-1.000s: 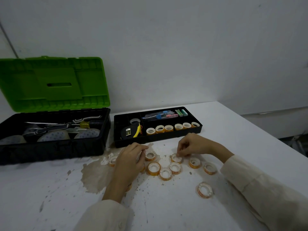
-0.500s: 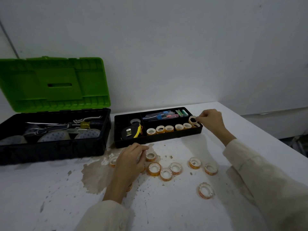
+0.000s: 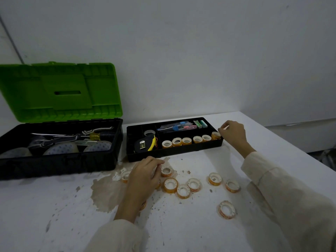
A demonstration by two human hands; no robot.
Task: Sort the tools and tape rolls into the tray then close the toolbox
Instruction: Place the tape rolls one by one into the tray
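Partly done: six tape rolls (image 3: 187,140) in tray (image 3: 174,153), loose rolls (image 3: 171,185) on table (image 3: 200,230), toolbox (image 3: 60,160) open; right hand (image 3: 233,132), left hand (image 3: 143,176) grip curled, hold unclear.

No readable text, labels, brands or numbers on anything in view.

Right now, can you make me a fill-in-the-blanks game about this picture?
1. The toolbox lid is coloured ___.
2. Inside the tray, the tape measure is black and ___.
3. The hand resting among the loose tape rolls on the table is the ___ one.

Missing words: green, yellow, left.
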